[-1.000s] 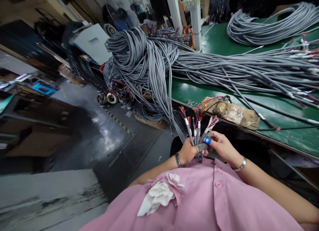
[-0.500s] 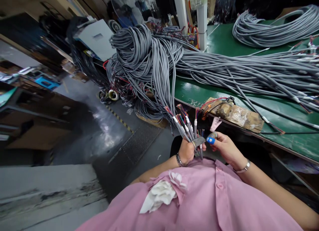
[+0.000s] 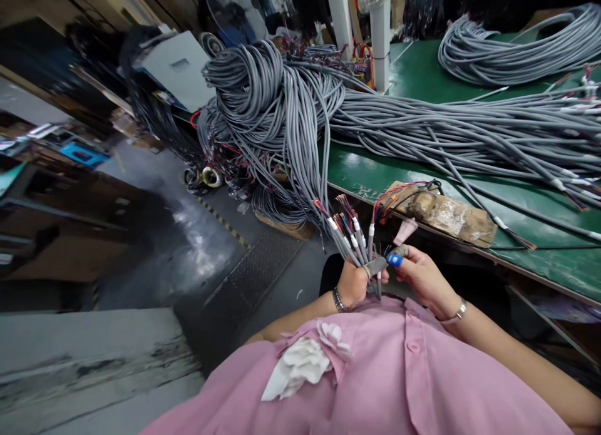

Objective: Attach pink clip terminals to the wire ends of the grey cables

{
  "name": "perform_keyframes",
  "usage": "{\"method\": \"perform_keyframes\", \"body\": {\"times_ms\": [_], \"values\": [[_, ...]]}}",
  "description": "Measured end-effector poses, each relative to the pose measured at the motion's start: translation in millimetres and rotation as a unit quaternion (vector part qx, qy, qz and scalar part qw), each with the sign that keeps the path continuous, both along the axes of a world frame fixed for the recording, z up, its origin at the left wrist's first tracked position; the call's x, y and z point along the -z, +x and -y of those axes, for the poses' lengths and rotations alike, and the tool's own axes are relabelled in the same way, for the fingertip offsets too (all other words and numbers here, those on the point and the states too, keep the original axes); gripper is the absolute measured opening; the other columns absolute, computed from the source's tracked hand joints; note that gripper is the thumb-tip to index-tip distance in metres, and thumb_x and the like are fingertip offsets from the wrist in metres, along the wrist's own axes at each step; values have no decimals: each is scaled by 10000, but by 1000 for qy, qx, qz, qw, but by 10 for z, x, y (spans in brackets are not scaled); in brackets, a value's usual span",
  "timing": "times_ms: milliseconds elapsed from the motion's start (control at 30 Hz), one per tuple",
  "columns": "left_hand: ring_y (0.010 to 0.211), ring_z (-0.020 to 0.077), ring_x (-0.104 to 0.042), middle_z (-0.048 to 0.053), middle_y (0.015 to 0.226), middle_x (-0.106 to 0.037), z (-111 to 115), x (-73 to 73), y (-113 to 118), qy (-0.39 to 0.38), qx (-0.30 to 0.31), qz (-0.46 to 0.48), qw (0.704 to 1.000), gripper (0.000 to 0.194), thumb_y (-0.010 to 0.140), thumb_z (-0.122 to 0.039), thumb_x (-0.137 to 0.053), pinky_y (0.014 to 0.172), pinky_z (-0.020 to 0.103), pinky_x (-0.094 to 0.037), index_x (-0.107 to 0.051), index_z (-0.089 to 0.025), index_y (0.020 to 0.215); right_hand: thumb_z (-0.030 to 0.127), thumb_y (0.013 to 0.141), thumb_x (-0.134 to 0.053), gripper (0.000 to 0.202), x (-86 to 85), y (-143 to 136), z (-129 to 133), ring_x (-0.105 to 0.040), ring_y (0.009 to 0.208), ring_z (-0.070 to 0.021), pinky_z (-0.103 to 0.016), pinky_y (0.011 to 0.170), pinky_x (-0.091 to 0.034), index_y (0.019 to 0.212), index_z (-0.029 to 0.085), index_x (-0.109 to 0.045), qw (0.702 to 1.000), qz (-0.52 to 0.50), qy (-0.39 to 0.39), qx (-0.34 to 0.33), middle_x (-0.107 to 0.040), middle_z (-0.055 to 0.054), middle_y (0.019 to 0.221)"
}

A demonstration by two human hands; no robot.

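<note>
A bundle of grey cables (image 3: 361, 252) is gripped in my left hand (image 3: 353, 285), its upper ends fanning out above the fist. White bands circle those ends, and thin coloured wires (image 3: 346, 204) stick out of them. Grey wrapping covers my left thumb, which lies across the cables. Close beside it, my right hand (image 3: 422, 278) has thumb and forefinger pinched together, with a blue band on the thumb and grey wrapping on the forefinger. Fine dark wire ends (image 3: 389, 250) reach its fingertips; whatever is between them is too small to make out.
The green table (image 3: 357, 166) carries a long heap of grey cables (image 3: 422, 125) and a coil (image 3: 521, 53) at the back right. A worn wooden block (image 3: 451, 216) lies along the near edge, with a pale pink clip-like piece (image 3: 405, 232) below. Cables hang over the table's left end.
My right fingertips have shifted slightly left, close against the wire ends by my left thumb. The pale pink piece has turned a little. My left hand still grips the cables.
</note>
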State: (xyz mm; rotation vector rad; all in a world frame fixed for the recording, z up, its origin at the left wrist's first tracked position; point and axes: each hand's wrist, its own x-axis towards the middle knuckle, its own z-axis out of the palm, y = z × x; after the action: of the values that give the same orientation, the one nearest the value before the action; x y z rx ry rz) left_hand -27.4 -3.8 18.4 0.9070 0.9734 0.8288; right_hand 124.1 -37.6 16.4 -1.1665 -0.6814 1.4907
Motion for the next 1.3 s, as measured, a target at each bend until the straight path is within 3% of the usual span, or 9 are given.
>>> {"method": "perform_keyframes", "body": {"times_ms": [233, 400, 567, 767, 1033, 1300], "values": [[519, 168, -629, 50, 564, -655, -1, -42, 27, -7, -23, 0, 1000, 308, 665, -404, -759, 490, 251, -475, -674, -116, 733, 362, 702, -781, 266, 16, 15, 17, -404, 517, -83, -238, 511, -313, 720, 174, -593, 1000, -9, 0, 9, -527, 43, 593], [508, 172, -620, 58, 552, -647, 3, -12, 12, 3, -4, -11, 1000, 324, 676, -425, -744, 447, 242, -442, -669, -110, 706, 378, 710, -768, 265, -16, 22, 5, -396, 503, -85, -246, 515, -316, 760, 181, -598, 1000, -18, -7, -4, -502, 54, 562], [531, 173, -627, 56, 564, -655, 6, -19, 23, -4, 9, -12, 1000, 326, 659, -425, -755, 496, 259, -479, -661, -118, 711, 418, 749, -727, 278, -85, -5, -34, -507, 527, -124, -265, 527, -321, 856, 191, -608, 999, -12, 11, -50, -594, 22, 584], [525, 163, -623, 43, 569, -653, 14, -37, 22, -7, 15, 1, 1000, 318, 661, -414, -762, 532, 274, -503, -654, -123, 731, 455, 747, -721, 296, -88, -34, -33, -566, 529, -139, -269, 535, -343, 791, 190, -596, 998, -29, 18, -55, -649, -3, 599], [511, 168, -617, 68, 575, -658, 11, -36, -23, 6, 104, -29, 994, 347, 675, -438, -756, 475, 252, -459, -657, -106, 700, 416, 762, -708, 271, -66, -43, 18, -600, 469, -169, -269, 501, -364, 747, 205, -538, 998, -44, 7, -52, -641, 1, 531], [533, 167, -626, 45, 570, -651, 21, -17, 17, -19, 14, -9, 1000, 345, 660, -433, -762, 514, 263, -492, -648, -120, 750, 390, 774, -697, 233, -59, -95, 48, -542, 522, -142, -269, 546, -385, 743, 215, -546, 999, -38, 21, 9, -602, 20, 556]]}}
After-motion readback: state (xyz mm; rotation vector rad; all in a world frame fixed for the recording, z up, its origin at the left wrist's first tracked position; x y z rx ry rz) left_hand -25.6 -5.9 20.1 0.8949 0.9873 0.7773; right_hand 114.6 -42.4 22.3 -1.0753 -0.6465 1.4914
